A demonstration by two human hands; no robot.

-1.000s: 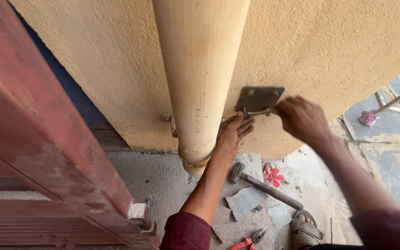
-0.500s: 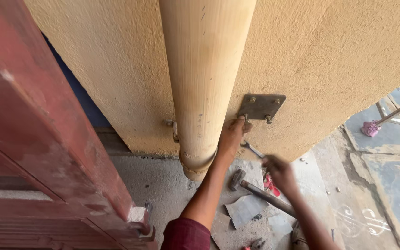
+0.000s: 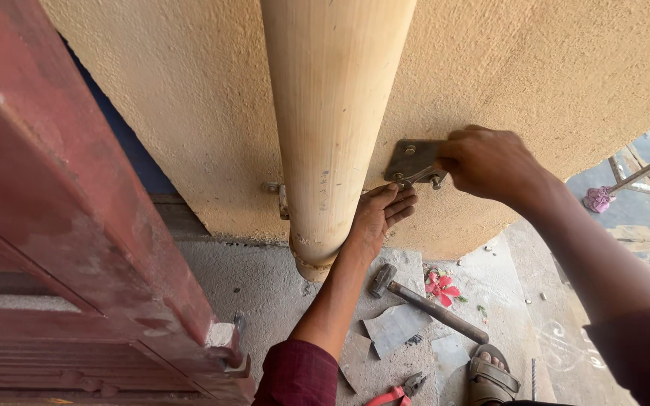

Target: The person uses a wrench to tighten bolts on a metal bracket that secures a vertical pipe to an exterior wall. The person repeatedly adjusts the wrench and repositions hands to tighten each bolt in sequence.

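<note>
A small metal plate [image 3: 413, 160] sat flat against the rough tan wall [image 3: 189, 113], just to the right of the thick cream-coloured pipe [image 3: 332, 120] that ran down it. Bolts showed on the plate's face and at its lower edge. The right hand [image 3: 490, 162] was at the plate's right edge, fingers curled over it in a narrow grip; what the fingertips pinched there I could not tell. The left hand [image 3: 379, 214] came up from below, palm to the wall beside the pipe, fingers stretched flat with their tips just under the plate, gripping nothing. A metal clamp [image 3: 276, 197] stuck out on the pipe's left side, close to the wall.

Down on the concrete floor [image 3: 265, 286] lay a hammer [image 3: 426, 303] with its head toward the pipe, a red flower [image 3: 442, 286] just beside it, and flat grey scraps [image 3: 395, 328] under the handle. Red-handled pliers [image 3: 398, 392] lay nearer the person, close to a sandalled foot [image 3: 490, 376]. A dark red door [image 3: 62, 248] filled the left side.
</note>
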